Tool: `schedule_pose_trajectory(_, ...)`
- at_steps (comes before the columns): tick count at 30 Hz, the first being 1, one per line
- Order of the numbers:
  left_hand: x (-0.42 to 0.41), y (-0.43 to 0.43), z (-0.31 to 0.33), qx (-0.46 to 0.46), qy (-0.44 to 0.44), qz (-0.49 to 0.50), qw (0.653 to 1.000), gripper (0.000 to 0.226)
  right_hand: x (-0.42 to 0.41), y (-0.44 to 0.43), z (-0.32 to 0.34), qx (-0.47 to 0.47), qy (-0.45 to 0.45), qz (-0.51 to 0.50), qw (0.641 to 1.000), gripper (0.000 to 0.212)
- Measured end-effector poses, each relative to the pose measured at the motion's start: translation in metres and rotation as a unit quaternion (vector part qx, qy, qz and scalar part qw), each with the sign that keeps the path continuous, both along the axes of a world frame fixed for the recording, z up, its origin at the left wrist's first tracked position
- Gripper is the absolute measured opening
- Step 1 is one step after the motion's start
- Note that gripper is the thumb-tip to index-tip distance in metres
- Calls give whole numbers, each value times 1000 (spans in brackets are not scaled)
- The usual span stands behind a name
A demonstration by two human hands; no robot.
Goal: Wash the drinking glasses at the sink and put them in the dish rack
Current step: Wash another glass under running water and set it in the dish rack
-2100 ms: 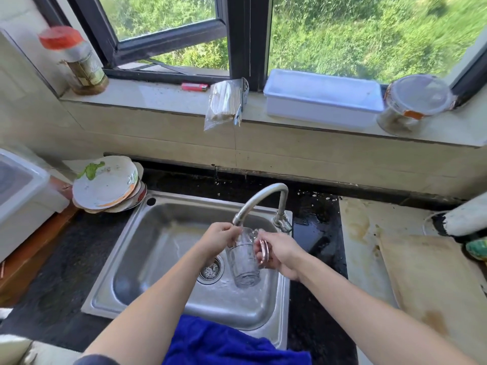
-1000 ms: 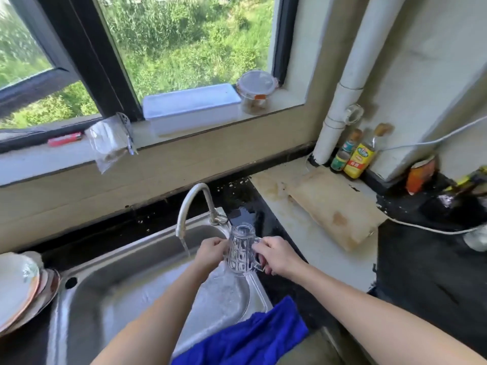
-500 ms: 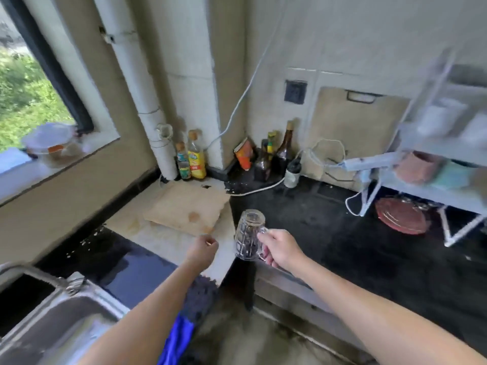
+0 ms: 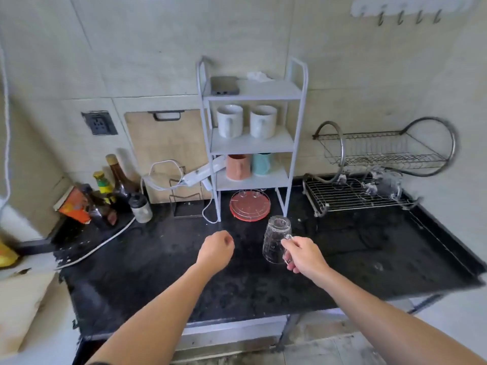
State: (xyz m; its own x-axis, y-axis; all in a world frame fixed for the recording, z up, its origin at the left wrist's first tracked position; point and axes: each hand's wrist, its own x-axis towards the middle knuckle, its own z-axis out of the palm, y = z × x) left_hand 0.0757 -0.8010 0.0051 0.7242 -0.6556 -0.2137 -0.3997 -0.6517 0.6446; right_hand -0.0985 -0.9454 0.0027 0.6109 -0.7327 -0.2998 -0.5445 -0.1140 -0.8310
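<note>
My right hand (image 4: 305, 256) grips the handle of a clear glass mug (image 4: 275, 239) and holds it upside down above the black counter (image 4: 158, 259). To its left my left hand (image 4: 217, 248) hovers with curled fingers and holds nothing. The two-tier wire dish rack (image 4: 340, 198) stands at the back right of the counter, well beyond the mug. Glassware (image 4: 384, 183) lies on the rack's lower tier at its right end. The sink is out of view.
A white shelf unit (image 4: 253, 143) with mugs stands at the back centre, a red plate (image 4: 250, 205) under it. Bottles (image 4: 116, 185) and a power strip with cables (image 4: 200, 175) crowd the back left. The counter's front edge runs below my forearms.
I have turned right, from the sink to the counter with the dish rack. My left hand let go of the mug; my right hand carried it along and now holds it inverted.
</note>
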Motion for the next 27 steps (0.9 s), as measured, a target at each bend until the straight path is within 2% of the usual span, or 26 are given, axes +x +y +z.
schedule_pose_trajectory(12,-19,-238,3,-34,-54,-195,979,21,-50,-173,-14,-12,28,-154,988,38)
schedule_pose_trajectory(19,-32,-337,8,-88,-68,-180,977,24,-70,-263,-23,0,32,-199,979,43)
schedule_pose_trajectory(24,-43,-388,8,-126,-95,-154,975,44,-73,-333,-38,-20,55,-165,985,47)
schedule_pose_trajectory(27,-54,-408,-1,-117,-114,-157,974,43,-65,-376,-53,-2,39,-134,990,45)
